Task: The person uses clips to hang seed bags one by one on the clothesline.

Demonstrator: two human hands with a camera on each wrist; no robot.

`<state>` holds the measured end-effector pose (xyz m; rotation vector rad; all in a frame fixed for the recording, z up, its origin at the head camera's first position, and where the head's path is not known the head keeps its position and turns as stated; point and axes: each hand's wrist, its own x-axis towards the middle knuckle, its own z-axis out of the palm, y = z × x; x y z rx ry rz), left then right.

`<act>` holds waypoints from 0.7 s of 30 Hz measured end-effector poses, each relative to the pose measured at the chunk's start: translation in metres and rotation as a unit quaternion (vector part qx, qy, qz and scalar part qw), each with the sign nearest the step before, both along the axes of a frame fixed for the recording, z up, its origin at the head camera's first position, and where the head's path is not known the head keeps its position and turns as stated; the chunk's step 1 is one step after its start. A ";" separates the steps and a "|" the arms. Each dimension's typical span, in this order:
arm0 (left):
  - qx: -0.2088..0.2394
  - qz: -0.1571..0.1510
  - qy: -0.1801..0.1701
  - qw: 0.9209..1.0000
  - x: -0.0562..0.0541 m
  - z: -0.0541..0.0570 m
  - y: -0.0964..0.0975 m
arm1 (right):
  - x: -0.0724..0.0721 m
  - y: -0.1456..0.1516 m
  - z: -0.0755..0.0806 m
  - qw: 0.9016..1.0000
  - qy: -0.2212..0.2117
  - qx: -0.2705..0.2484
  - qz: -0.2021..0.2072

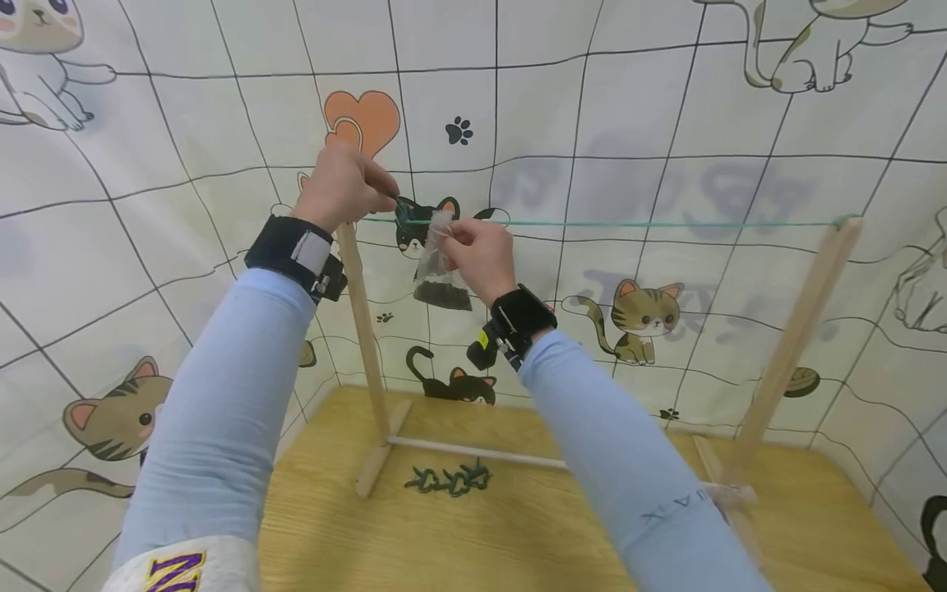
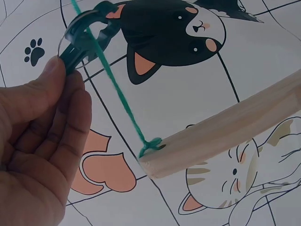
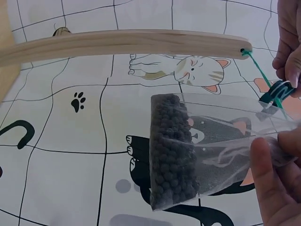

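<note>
Near the left end of a green string point(image 1: 629, 224), my left hand point(image 1: 342, 187) pinches the handles of a dark green clothespin point(image 2: 75, 54) between thumb and fingers. In the left wrist view the clothespin's curved jaws stand around the string. Just right of it, my right hand point(image 1: 482, 256) pinches the gathered top of a sheer white mesh bag point(image 1: 441, 271). Small dark round pellets point(image 3: 170, 150) fill the bag's bottom, which hangs below the string. The bag's top lies close to the string; whether the clothespin touches it, I cannot tell.
The string is tied between a left wooden post point(image 1: 364, 329) and a right wooden post point(image 1: 795, 345), joined low by a white bar point(image 1: 473, 450). Several green clothespins point(image 1: 451, 479) lie on the wooden table point(image 1: 333, 534). A pale translucent thing point(image 1: 732, 493) is by the right post's foot.
</note>
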<state>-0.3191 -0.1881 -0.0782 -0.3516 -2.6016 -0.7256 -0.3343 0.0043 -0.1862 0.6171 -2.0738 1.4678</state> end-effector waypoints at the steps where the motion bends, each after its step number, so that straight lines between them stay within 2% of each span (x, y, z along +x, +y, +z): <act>1: -0.003 0.001 -0.006 1.000 -0.001 0.000 -0.001 | -0.001 -0.003 0.001 1.000 0.004 0.000 -0.007; 8: 0.009 0.006 -0.043 0.999 0.000 0.000 -0.004 | -0.009 -0.016 0.002 0.996 0.046 0.027 -0.070; 11: 0.016 0.003 -0.054 0.998 0.002 0.000 -0.004 | -0.010 -0.019 0.002 0.995 0.049 0.025 -0.084; 15: 0.013 -0.004 -0.058 0.998 0.003 -0.002 -0.002 | -0.009 -0.023 0.003 0.997 0.029 0.007 -0.067; 21: 0.001 -0.014 -0.056 0.998 0.000 -0.006 -0.003 | -0.005 -0.027 0.004 1.000 -0.013 -0.015 -0.006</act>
